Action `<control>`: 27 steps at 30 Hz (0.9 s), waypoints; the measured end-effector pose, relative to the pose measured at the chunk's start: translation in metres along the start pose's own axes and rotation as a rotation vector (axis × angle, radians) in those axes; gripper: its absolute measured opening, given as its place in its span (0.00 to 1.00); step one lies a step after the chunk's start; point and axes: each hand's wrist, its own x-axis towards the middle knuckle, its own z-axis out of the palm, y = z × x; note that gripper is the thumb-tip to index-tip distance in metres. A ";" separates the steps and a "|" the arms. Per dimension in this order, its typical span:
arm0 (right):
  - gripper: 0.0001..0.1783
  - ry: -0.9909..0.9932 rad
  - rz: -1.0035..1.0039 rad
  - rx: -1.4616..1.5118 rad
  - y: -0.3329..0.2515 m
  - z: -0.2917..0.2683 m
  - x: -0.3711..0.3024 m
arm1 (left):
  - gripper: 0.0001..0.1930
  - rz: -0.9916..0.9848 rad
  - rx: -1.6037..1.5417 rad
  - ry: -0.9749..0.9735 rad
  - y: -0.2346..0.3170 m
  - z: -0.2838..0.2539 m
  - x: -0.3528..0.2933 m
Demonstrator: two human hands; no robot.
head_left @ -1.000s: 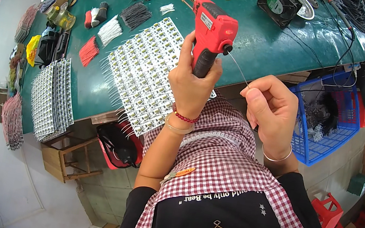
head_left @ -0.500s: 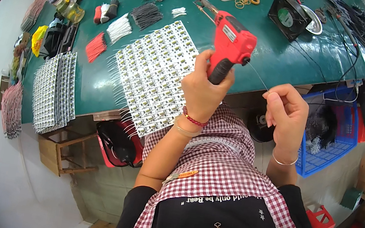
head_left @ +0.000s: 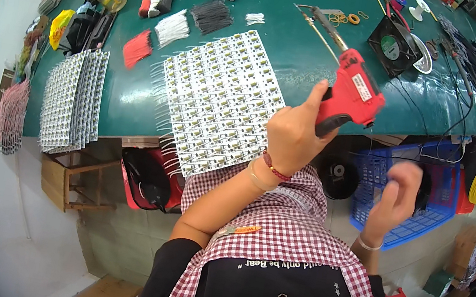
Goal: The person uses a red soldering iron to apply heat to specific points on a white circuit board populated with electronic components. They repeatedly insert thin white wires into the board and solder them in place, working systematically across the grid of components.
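One red plastic gun-shaped soldering tool with a black handle (head_left: 357,103) is grasped by the left grip (head_left: 299,127), held over the near edge of the green counter (head_left: 276,2). The right grip (head_left: 396,198) is blurred, seen against a blue plastic basket (head_left: 421,227); whether anything is pinched cannot be told. Leftward, a white circuit-board panel (head_left: 213,106) is laid near red wires (head_left: 137,49), white wires (head_left: 172,28) and black wires (head_left: 211,16).

Checked apron (head_left: 293,234) over black shirt (head_left: 251,288)

The red tool (head_left: 352,87) looks like smooth plastic. Glossy green covers the table (head_left: 308,59); the checked apron (head_left: 296,254) is matt cloth, the stool (head_left: 53,183) wood.
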 end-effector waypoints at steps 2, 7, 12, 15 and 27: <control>0.21 -0.314 0.295 0.262 -0.003 0.000 -0.018 | 0.30 -0.030 -0.052 -0.028 0.012 0.003 -0.002; 0.38 -0.101 0.408 0.725 0.005 0.065 -0.008 | 0.25 0.098 -0.155 -0.150 0.039 0.015 -0.028; 0.39 -0.131 0.500 0.920 0.009 0.075 0.010 | 0.26 0.047 -0.272 -0.351 0.047 -0.003 -0.031; 0.38 -0.103 0.549 0.837 0.014 0.079 0.012 | 0.27 -0.075 -0.345 -0.563 0.024 -0.033 -0.021; 0.30 -0.416 0.720 0.570 0.027 0.076 -0.024 | 0.04 -0.156 0.322 -0.495 -0.103 -0.051 -0.010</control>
